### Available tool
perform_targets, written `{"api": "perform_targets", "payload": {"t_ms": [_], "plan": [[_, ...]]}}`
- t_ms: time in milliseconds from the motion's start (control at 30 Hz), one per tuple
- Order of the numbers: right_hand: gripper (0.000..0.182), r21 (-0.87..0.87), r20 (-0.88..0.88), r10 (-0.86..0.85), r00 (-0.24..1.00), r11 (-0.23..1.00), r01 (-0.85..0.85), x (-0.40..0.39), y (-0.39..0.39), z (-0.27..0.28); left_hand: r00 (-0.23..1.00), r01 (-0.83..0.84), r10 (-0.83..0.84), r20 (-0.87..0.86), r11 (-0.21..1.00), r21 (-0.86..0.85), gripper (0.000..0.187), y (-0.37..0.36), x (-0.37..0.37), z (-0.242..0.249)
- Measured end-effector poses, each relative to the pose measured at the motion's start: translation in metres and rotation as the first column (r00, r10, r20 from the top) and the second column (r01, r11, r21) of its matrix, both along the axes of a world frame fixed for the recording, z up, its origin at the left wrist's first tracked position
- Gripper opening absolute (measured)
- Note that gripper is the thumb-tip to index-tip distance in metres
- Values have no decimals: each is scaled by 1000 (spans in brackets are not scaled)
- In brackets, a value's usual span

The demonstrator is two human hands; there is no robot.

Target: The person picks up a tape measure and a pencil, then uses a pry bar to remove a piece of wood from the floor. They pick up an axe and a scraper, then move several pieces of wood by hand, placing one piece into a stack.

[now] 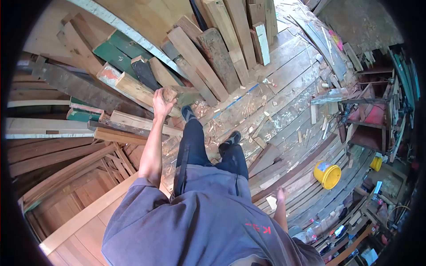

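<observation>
My left hand reaches forward to the stack of timber, its fingers and thumb closed around the rough end of a wooden board. Beside it, a squared light-brown beam and a dark-ended board lean out of the stack. My right hand hangs low at my right side, small in view, its fingers blurred together. Close to that hand, a pale flat scrap shows against the floorboards.
Planks lean against the wall ahead. Wood shavings and offcuts litter the plank floor around my shoes. A yellow bucket stands at right, before a cluttered rack. A panelled wooden frame lies at left.
</observation>
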State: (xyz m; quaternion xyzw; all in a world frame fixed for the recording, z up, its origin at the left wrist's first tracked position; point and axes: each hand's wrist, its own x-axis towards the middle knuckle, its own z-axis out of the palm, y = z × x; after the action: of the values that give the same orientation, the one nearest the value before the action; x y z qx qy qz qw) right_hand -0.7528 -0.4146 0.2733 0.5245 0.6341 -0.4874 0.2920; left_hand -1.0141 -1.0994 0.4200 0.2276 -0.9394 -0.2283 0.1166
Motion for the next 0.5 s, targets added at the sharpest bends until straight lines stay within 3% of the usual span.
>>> {"api": "perform_targets", "payload": {"t_ms": [133, 233, 333, 433, 500], "plan": [[32, 14, 174, 23, 985, 1000, -26, 20, -2, 15, 999, -39, 40, -23, 998, 42, 59, 7, 20, 13], [33, -73, 132, 70, 989, 995, -61, 7, -15, 14, 998, -54, 55, -18, 997, 54, 60, 5, 23, 18], [35, -137, -31, 89, 996, 986, -93, -17, -35, 13, 997, -81, 82, 1, 994, 73, 59, 9, 25, 29], [35, 79, -236, 255, 938, 967, -243, -12, -22, -73, 994, -105, 105, 3, 992, 67, 58, 6, 28, 40], [36, 70, -246, 354, 902, 935, -347, -29, -20, -77, 994, -113, 113, 1, 991, 72, 58, 0, 27, 43]]}}
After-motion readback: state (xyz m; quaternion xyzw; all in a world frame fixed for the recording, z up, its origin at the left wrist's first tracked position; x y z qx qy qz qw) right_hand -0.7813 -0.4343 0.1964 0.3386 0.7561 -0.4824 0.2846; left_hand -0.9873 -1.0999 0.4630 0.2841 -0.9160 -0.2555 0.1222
